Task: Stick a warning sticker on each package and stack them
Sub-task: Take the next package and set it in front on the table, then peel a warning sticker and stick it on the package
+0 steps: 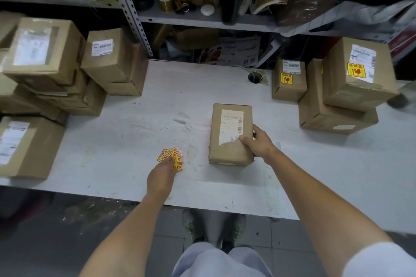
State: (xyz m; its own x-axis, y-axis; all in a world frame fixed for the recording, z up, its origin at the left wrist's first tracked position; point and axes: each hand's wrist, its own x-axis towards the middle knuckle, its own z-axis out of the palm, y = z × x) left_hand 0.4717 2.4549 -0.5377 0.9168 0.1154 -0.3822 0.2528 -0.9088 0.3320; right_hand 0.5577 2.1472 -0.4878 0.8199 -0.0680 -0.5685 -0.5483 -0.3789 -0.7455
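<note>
The package (230, 135) is plain brown cardboard, matt, carrying a white paper label (231, 126) torn ragged along its lower edge. The stickers (172, 156) are smooth printed paper in yellow and red. The table (135, 132) has a white matt top, scuffed and stained; the shelf upright (128, 7) is grey perforated metal.
</note>
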